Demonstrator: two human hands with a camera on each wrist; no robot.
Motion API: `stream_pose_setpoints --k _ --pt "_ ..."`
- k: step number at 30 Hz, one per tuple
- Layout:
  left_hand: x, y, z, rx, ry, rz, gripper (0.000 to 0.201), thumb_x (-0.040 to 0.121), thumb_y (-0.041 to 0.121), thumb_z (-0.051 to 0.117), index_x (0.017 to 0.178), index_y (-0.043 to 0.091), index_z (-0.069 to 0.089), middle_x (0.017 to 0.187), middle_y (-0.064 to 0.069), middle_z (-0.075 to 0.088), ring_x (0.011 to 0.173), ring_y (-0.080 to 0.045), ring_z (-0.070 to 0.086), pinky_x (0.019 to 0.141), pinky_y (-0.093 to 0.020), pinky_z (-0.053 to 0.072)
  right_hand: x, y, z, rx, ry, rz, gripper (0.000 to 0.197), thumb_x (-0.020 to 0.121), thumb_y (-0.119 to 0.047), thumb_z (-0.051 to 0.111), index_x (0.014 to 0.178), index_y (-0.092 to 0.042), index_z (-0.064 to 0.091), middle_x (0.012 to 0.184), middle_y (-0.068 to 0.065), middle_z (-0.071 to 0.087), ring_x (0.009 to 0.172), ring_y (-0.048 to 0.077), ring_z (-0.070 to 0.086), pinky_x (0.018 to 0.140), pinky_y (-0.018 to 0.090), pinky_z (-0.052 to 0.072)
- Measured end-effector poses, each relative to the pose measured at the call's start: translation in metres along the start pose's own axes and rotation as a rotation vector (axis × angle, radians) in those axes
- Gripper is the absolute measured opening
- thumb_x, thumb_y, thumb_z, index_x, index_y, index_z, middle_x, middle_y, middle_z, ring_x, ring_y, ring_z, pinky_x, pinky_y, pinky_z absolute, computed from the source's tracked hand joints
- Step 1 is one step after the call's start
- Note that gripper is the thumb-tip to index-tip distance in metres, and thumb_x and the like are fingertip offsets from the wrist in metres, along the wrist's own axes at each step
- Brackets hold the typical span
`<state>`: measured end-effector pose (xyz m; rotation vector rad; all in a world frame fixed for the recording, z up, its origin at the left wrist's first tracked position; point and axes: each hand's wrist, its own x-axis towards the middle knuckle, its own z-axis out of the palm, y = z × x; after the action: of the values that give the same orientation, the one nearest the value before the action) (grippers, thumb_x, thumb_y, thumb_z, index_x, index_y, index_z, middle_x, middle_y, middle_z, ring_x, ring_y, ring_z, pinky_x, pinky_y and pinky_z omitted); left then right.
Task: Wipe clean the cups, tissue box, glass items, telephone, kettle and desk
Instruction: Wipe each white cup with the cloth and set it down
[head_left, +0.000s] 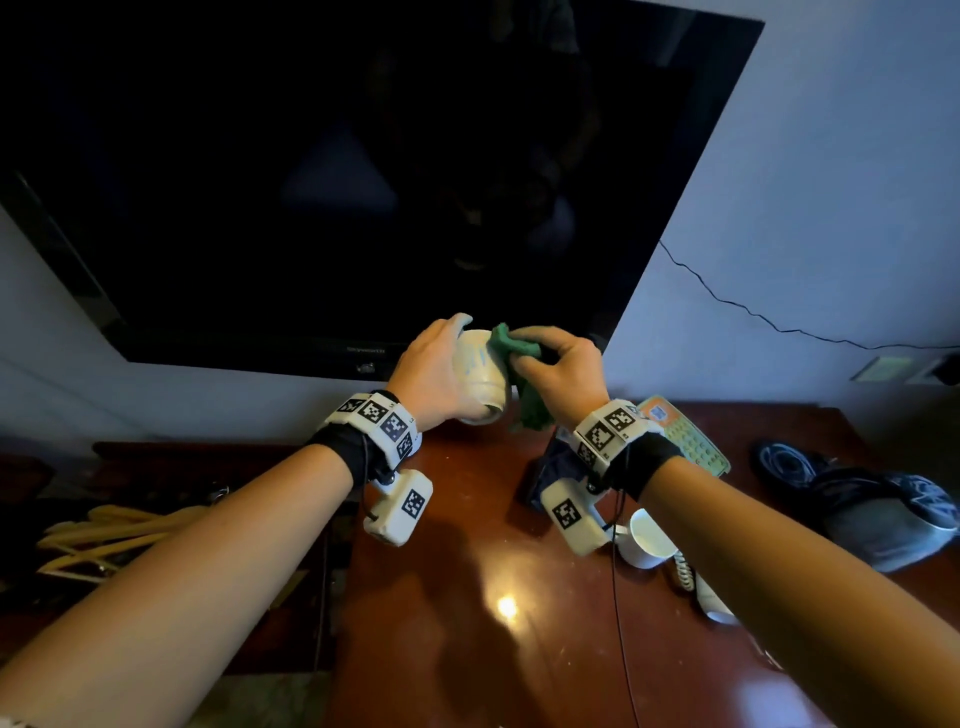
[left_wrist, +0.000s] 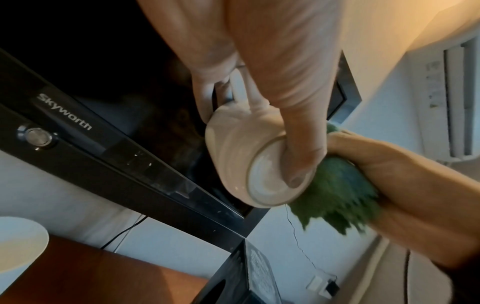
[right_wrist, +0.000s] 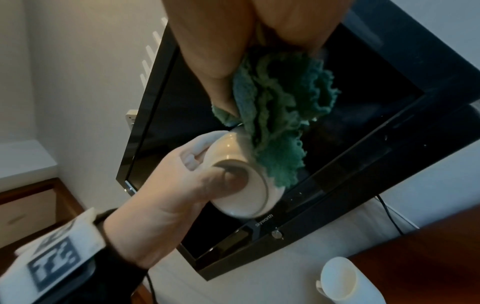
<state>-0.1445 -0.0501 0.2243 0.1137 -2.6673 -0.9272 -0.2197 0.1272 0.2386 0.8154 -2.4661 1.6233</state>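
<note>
My left hand (head_left: 439, 364) grips a white ceramic cup (head_left: 480, 376) tilted on its side above the brown desk (head_left: 467, 597), thumb on its base. In the left wrist view the cup (left_wrist: 233, 156) shows its bottom ring, fingers through the handle. My right hand (head_left: 563, 371) holds a bunched green cloth (head_left: 522, 384) pressed against the cup's side; the cloth (right_wrist: 275, 115) hangs over the cup (right_wrist: 241, 185) in the right wrist view. A second white cup (head_left: 649, 540) lies on the desk beside the white telephone (head_left: 685, 431) with its coiled cord.
A black television (head_left: 337, 182) hangs on the wall right behind the hands. A black tissue box (left_wrist: 244, 273) stands on the desk under my right wrist. A dark bag (head_left: 878, 509) lies at the desk's right end. Wooden hangers (head_left: 104, 535) lie left of the desk.
</note>
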Motion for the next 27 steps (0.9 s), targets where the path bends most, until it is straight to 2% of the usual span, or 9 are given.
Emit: stream_pose_setpoints --k 1,4,8,10,14,17,20,25,27 --pt "-0.001 0.002 -0.001 0.007 -0.020 0.021 0.115 0.049 0.044 0.091 0.147 0.017 0.038 0.136 -0.002 0.048 0.120 -0.026 0.051 0.094 -0.045 0.050 0.005 -0.002 0.002 -0.041 0.018 -0.015 0.030 0.084 -0.003 0.068 0.110 -0.017 0.073 0.109 -0.004 0.069 0.100 0.007 0.063 0.086 0.012 0.048" --pt "-0.001 0.006 -0.005 0.034 -0.024 0.043 0.114 0.050 0.042 0.095 0.145 0.017 0.037 0.135 -0.005 0.049 0.123 -0.026 0.049 0.099 -0.042 0.047 0.008 -0.011 0.012 -0.250 -0.011 -0.204 0.031 0.084 -0.003 0.064 0.113 -0.013 0.072 0.113 -0.001 0.067 0.106 0.013 0.061 0.096 0.026 0.049" --pt "-0.001 -0.004 -0.015 0.075 -0.047 0.042 0.096 0.053 0.045 0.091 0.133 0.013 0.047 0.126 -0.006 0.051 0.116 -0.028 0.050 0.095 -0.041 0.046 -0.013 -0.011 0.021 -0.441 -0.150 -0.478 0.030 0.080 -0.005 0.072 0.109 -0.009 0.073 0.112 0.006 0.067 0.104 0.024 0.062 0.091 0.033 0.051" --pt "-0.003 -0.004 -0.017 0.089 -0.069 0.050 0.092 0.054 0.048 0.089 0.129 0.011 0.050 0.124 -0.006 0.051 0.114 -0.027 0.049 0.095 -0.043 0.045 -0.010 -0.009 0.020 -0.449 -0.140 -0.469 0.031 0.077 -0.003 0.074 0.108 -0.008 0.074 0.112 0.007 0.067 0.103 0.026 0.063 0.090 0.037 0.053" --pt "-0.004 0.005 -0.016 0.101 -0.104 0.068 0.112 0.056 0.044 0.091 0.147 0.006 0.037 0.140 -0.008 0.044 0.130 -0.026 0.041 0.108 -0.038 0.037 0.012 -0.018 0.019 -0.428 0.004 -0.354 0.030 0.075 -0.002 0.071 0.105 -0.008 0.076 0.110 0.006 0.067 0.101 0.023 0.064 0.091 0.036 0.053" --pt "0.000 -0.001 -0.020 0.090 -0.087 0.065 0.095 0.054 0.045 0.090 0.132 0.012 0.048 0.125 -0.005 0.050 0.116 -0.027 0.048 0.098 -0.042 0.044 -0.001 -0.019 0.023 -0.438 -0.083 -0.418 0.027 0.077 -0.010 0.072 0.103 -0.010 0.076 0.110 0.005 0.067 0.100 0.022 0.064 0.089 0.033 0.052" --pt "-0.001 -0.010 -0.021 0.109 -0.091 0.057 0.085 0.052 0.047 0.088 0.122 0.014 0.051 0.118 -0.004 0.051 0.108 -0.026 0.050 0.087 -0.039 0.046 -0.014 -0.018 0.024 -0.397 -0.188 -0.419 0.023 0.077 -0.015 0.075 0.099 -0.010 0.076 0.106 0.003 0.068 0.096 0.017 0.064 0.086 0.028 0.053" --pt "0.002 -0.002 -0.022 0.123 -0.098 0.097 0.098 0.052 0.040 0.090 0.136 0.011 0.046 0.129 -0.006 0.048 0.119 -0.028 0.047 0.099 -0.042 0.044 0.008 -0.024 0.026 -0.387 0.025 -0.305 0.026 0.076 -0.011 0.072 0.102 -0.010 0.077 0.107 0.003 0.068 0.099 0.017 0.064 0.091 0.028 0.051" --pt "0.006 -0.004 -0.028 0.097 -0.074 0.082 0.090 0.050 0.048 0.085 0.125 0.014 0.051 0.121 -0.005 0.051 0.112 -0.028 0.051 0.094 -0.042 0.046 0.004 -0.027 0.030 -0.372 -0.014 -0.330 0.028 0.077 -0.024 0.069 0.100 -0.012 0.078 0.107 0.001 0.069 0.098 0.015 0.064 0.090 0.025 0.050"
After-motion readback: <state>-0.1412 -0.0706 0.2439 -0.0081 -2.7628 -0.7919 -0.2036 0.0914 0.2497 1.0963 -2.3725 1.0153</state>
